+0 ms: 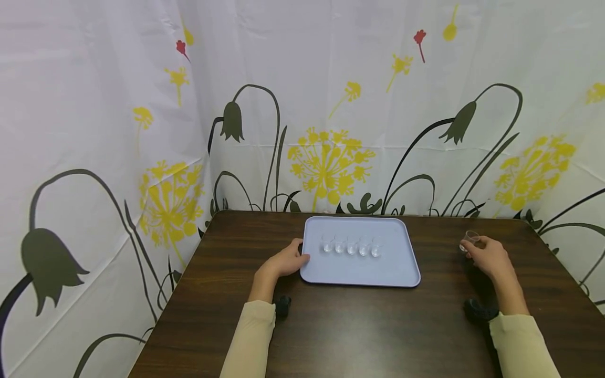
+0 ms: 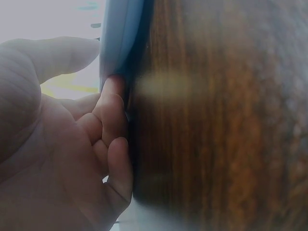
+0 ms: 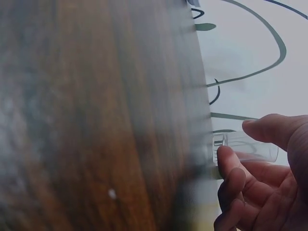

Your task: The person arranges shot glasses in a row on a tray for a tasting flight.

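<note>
A light blue-lavender tray [image 1: 359,273] lies on the table with several small clear shot glasses [image 1: 352,247] standing in a row on it. At its left edge my left hand [image 1: 282,261] pinches the rim, thumb on the upper side and fingers at the outer side. The left wrist view shows the tray's edge [image 2: 121,36] close up between thumb and fingers. Off to the right of the tray, my right hand [image 1: 491,258] holds another clear shot glass [image 1: 471,236]. In the right wrist view this glass [image 3: 250,148] sits between the thumb and the fingers.
The dark wood-grain table [image 1: 359,336] stands against a white curtain [image 1: 302,63] printed with yellow, red and dark green flowers. Black wrist cameras [image 1: 282,307] are worn on both wrists, below cream sleeves.
</note>
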A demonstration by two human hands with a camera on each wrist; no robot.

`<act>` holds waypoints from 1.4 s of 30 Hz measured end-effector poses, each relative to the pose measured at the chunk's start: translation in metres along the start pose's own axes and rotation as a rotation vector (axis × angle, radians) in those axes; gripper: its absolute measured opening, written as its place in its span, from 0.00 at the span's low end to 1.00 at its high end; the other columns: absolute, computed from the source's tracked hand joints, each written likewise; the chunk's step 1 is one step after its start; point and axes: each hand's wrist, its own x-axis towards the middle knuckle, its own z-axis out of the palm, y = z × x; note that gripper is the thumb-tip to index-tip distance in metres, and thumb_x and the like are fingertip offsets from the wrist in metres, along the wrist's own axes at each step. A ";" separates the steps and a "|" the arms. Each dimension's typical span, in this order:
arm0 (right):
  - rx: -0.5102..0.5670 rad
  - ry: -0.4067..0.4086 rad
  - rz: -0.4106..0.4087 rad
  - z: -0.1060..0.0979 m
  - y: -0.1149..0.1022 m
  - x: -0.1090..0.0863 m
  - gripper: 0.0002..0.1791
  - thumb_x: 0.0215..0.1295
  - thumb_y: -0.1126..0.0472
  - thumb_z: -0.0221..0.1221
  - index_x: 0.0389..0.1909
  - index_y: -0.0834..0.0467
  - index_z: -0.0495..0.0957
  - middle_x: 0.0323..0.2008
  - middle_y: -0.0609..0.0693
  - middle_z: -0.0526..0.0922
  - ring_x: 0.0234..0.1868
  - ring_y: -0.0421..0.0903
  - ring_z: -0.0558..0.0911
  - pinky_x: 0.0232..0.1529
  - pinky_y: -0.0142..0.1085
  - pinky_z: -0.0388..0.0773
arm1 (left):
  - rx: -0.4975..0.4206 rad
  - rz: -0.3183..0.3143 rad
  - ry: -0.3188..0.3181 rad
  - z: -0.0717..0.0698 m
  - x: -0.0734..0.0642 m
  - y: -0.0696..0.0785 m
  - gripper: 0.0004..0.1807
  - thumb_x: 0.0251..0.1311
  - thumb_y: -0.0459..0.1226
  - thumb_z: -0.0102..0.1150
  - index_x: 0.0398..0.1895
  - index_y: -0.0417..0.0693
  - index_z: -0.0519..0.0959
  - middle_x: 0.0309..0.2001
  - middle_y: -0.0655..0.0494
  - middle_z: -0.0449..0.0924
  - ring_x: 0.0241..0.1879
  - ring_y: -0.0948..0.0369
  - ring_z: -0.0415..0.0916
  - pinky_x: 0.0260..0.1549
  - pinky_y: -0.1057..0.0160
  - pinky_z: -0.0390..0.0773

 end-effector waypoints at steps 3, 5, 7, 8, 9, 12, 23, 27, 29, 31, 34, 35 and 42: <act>-0.004 -0.009 -0.006 0.001 0.000 -0.001 0.43 0.84 0.37 0.47 0.70 0.76 0.67 0.42 0.63 0.91 0.32 0.42 0.84 0.34 0.40 0.77 | -0.001 0.002 -0.003 0.000 0.000 0.001 0.38 0.79 0.44 0.51 0.84 0.37 0.54 0.42 0.47 0.79 0.40 0.56 0.75 0.50 0.55 0.75; -0.004 -0.016 -0.012 0.002 -0.001 -0.001 0.44 0.84 0.36 0.47 0.71 0.76 0.66 0.43 0.64 0.91 0.33 0.43 0.84 0.34 0.40 0.77 | -0.001 0.005 -0.002 0.000 0.001 0.001 0.38 0.79 0.44 0.51 0.84 0.37 0.54 0.42 0.47 0.79 0.40 0.56 0.75 0.49 0.55 0.75; -0.010 -0.026 -0.017 0.004 -0.003 -0.001 0.45 0.84 0.36 0.46 0.72 0.76 0.65 0.44 0.64 0.91 0.33 0.44 0.85 0.34 0.40 0.77 | 0.001 0.007 -0.001 0.000 0.001 0.001 0.38 0.79 0.44 0.51 0.84 0.37 0.54 0.42 0.47 0.79 0.40 0.56 0.75 0.48 0.56 0.75; -0.014 -0.032 -0.017 0.004 -0.004 -0.001 0.45 0.84 0.36 0.46 0.73 0.77 0.64 0.44 0.64 0.91 0.33 0.44 0.85 0.34 0.40 0.77 | 0.002 0.008 -0.001 -0.001 0.002 0.002 0.38 0.79 0.44 0.51 0.84 0.37 0.54 0.42 0.47 0.79 0.40 0.56 0.75 0.48 0.56 0.75; -0.018 -0.038 -0.016 0.005 -0.005 -0.001 0.45 0.84 0.36 0.46 0.74 0.77 0.63 0.44 0.63 0.92 0.33 0.44 0.85 0.34 0.40 0.77 | 0.001 0.011 -0.002 -0.001 0.002 0.001 0.38 0.79 0.44 0.51 0.84 0.37 0.54 0.42 0.46 0.79 0.40 0.56 0.75 0.48 0.56 0.75; -0.032 -0.051 -0.016 0.009 -0.009 -0.002 0.45 0.83 0.36 0.47 0.73 0.76 0.64 0.44 0.63 0.92 0.35 0.47 0.86 0.36 0.42 0.76 | 0.000 0.016 -0.006 0.000 0.003 0.001 0.38 0.79 0.44 0.52 0.83 0.37 0.55 0.43 0.46 0.79 0.42 0.55 0.75 0.50 0.54 0.75; -0.058 -0.052 -0.026 0.028 -0.027 -0.002 0.45 0.80 0.31 0.48 0.71 0.69 0.70 0.45 0.60 0.92 0.44 0.54 0.85 0.43 0.50 0.77 | -0.017 0.005 -0.008 0.003 0.004 -0.002 0.38 0.79 0.45 0.52 0.83 0.38 0.55 0.48 0.44 0.81 0.48 0.54 0.78 0.61 0.48 0.76; -0.054 -0.059 -0.033 0.031 -0.038 -0.004 0.47 0.79 0.27 0.48 0.71 0.67 0.71 0.48 0.62 0.91 0.47 0.56 0.84 0.46 0.55 0.77 | -0.016 0.002 -0.001 0.003 0.004 -0.003 0.38 0.78 0.45 0.52 0.83 0.38 0.55 0.48 0.44 0.81 0.49 0.54 0.78 0.62 0.48 0.75; -0.053 -0.061 -0.034 0.033 -0.044 -0.005 0.46 0.78 0.27 0.48 0.70 0.66 0.72 0.49 0.63 0.90 0.48 0.57 0.83 0.46 0.56 0.76 | -0.014 -0.001 0.000 0.002 0.004 -0.004 0.38 0.78 0.45 0.52 0.83 0.38 0.55 0.48 0.44 0.81 0.49 0.54 0.78 0.62 0.48 0.75; -0.056 -0.058 -0.045 0.035 -0.051 -0.005 0.46 0.78 0.27 0.48 0.70 0.65 0.73 0.49 0.62 0.90 0.49 0.58 0.84 0.45 0.56 0.76 | -0.013 -0.005 0.001 0.002 0.003 -0.003 0.38 0.79 0.45 0.52 0.83 0.38 0.55 0.47 0.45 0.81 0.48 0.53 0.77 0.61 0.48 0.75; -0.063 -0.055 -0.083 0.042 -0.061 -0.005 0.43 0.78 0.28 0.50 0.67 0.64 0.75 0.48 0.62 0.91 0.49 0.57 0.85 0.44 0.53 0.77 | -0.015 -0.007 0.002 0.002 0.002 -0.003 0.37 0.79 0.44 0.52 0.83 0.38 0.55 0.46 0.45 0.80 0.47 0.53 0.77 0.60 0.48 0.75; -0.070 -0.054 -0.102 0.045 -0.064 -0.005 0.42 0.78 0.29 0.51 0.66 0.65 0.76 0.48 0.61 0.91 0.48 0.56 0.86 0.43 0.51 0.77 | -0.015 -0.007 0.002 0.002 0.002 -0.003 0.37 0.79 0.44 0.52 0.83 0.38 0.55 0.45 0.45 0.80 0.47 0.53 0.77 0.60 0.48 0.75; -0.095 -0.032 -0.192 0.055 -0.085 -0.009 0.32 0.77 0.37 0.59 0.56 0.63 0.79 0.43 0.60 0.85 0.38 0.52 0.81 0.33 0.40 0.73 | -0.016 0.001 0.000 0.001 0.000 -0.002 0.38 0.79 0.44 0.52 0.83 0.37 0.55 0.44 0.46 0.80 0.45 0.54 0.77 0.59 0.49 0.75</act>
